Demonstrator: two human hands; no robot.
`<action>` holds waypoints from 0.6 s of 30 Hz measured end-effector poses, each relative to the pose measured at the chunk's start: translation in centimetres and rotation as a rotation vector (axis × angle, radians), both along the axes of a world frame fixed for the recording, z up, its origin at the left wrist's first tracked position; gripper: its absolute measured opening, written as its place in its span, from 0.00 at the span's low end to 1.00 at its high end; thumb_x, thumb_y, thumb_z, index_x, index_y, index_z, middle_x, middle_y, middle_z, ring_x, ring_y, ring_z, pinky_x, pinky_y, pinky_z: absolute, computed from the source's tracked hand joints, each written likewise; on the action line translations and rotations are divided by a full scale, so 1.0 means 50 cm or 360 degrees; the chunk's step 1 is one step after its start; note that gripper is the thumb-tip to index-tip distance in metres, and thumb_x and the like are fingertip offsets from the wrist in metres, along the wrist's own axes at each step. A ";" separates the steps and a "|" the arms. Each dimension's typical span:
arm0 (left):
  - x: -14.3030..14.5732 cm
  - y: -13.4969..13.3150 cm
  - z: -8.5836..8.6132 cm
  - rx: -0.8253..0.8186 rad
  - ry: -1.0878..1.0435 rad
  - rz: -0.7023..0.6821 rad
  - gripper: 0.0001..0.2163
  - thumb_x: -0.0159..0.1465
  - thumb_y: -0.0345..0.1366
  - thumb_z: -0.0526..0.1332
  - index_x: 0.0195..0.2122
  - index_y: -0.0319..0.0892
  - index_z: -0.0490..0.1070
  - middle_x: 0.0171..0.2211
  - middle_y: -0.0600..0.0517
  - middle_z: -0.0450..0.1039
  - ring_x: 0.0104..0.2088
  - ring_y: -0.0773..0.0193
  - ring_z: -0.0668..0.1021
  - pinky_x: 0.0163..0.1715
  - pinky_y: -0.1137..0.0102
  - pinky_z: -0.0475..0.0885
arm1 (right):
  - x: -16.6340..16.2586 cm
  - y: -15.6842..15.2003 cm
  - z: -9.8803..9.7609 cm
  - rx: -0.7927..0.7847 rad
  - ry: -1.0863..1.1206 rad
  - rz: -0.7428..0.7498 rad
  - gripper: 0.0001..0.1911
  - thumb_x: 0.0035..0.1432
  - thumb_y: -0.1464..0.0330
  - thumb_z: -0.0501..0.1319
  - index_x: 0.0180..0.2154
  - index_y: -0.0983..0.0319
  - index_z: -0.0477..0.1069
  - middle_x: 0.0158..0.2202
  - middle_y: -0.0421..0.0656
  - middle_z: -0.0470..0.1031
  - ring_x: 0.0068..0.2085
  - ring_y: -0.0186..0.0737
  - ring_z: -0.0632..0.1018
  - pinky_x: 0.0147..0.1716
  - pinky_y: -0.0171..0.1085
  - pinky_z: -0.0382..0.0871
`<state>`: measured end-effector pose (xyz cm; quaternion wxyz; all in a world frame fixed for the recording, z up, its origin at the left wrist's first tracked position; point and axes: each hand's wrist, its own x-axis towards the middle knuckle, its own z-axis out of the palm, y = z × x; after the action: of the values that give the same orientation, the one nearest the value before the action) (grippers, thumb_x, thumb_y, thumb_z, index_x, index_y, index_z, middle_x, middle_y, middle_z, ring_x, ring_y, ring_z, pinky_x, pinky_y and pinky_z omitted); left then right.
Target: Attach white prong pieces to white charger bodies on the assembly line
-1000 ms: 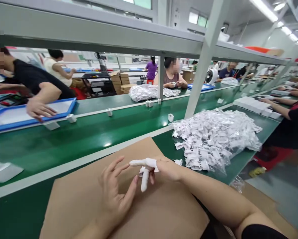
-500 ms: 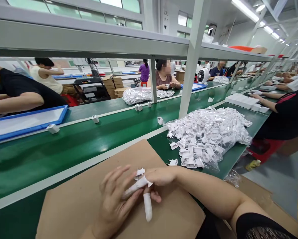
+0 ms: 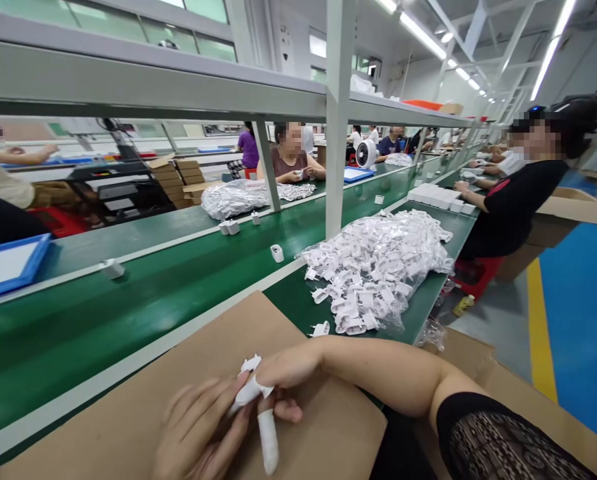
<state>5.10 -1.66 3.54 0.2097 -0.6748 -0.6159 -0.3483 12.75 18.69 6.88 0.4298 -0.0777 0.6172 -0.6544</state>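
My hands meet low over a brown cardboard sheet lying on the green bench. My right hand wears white finger cots; one covered finger points down. It pinches a small white plug part at its fingertips. My left hand curls its fingers round the other cot-covered finger of the right hand, just below that part. A single loose white plug part lies on the bench just past the cardboard.
A heap of white plug parts on clear plastic sits right of the cardboard. Beyond runs a green conveyor belt carrying white adapters. A grey post holds a shelf overhead. A person in black sits right; others work opposite.
The view has swung right and my hands have sunk toward the lower edge. My left hand has closed round the right hand's covered finger; a second ago its fingers were spread apart.
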 end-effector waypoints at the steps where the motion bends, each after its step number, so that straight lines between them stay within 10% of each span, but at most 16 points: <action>1: -0.002 0.000 0.004 0.0022 0.0035 0.0001 0.14 0.70 0.27 0.61 0.56 0.41 0.73 0.44 0.46 0.81 0.44 0.57 0.79 0.45 0.64 0.69 | 0.001 0.001 0.001 -0.0012 0.0005 -0.0009 0.14 0.74 0.72 0.44 0.37 0.63 0.65 0.24 0.46 0.81 0.17 0.36 0.74 0.23 0.34 0.66; 18: -0.001 0.003 0.017 0.0234 0.0150 0.0129 0.04 0.68 0.31 0.64 0.43 0.45 0.74 0.33 0.49 0.80 0.34 0.56 0.79 0.41 0.60 0.67 | 0.007 0.003 0.024 0.0048 -0.0079 -0.0162 0.24 0.77 0.68 0.40 0.35 0.68 0.69 0.21 0.48 0.79 0.19 0.37 0.77 0.23 0.33 0.66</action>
<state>5.06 -1.52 4.37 0.3013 -0.6478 -0.6048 -0.3518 13.11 18.85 8.08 0.4122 -0.0236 0.6193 -0.6679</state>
